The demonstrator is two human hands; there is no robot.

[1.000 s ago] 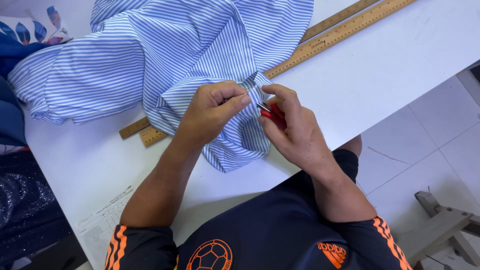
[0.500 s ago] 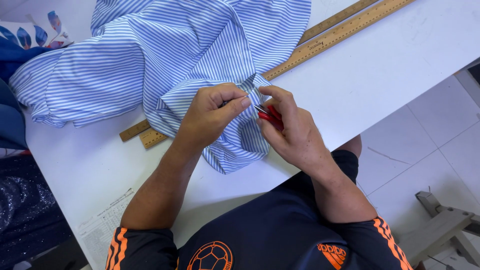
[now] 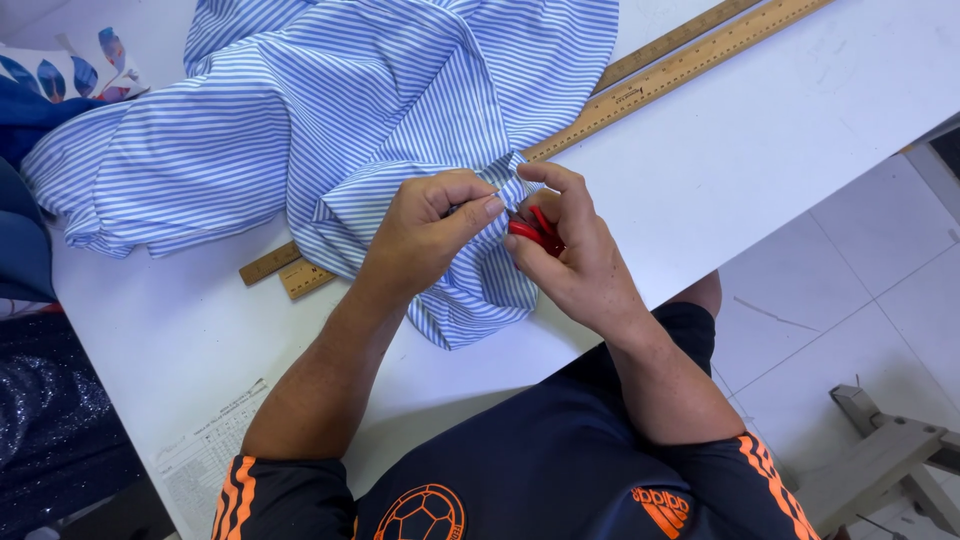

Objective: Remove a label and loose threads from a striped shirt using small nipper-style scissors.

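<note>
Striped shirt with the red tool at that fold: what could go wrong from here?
The red tool in the right hand works right beside the left hand fingertips pinching the striped shirt, so it might nick a finger or the cloth. The shirt covers part of the wooden rulers; tugging could drag them.

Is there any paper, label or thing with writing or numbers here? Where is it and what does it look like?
Printed sheet: white paper with a grey grid, near table edge by the left arm.
Two wooden rulers: long tan strips with dark marks, lying diagonally, partly under the striped shirt.
Round orange emblem: on the dark jersey.
</note>
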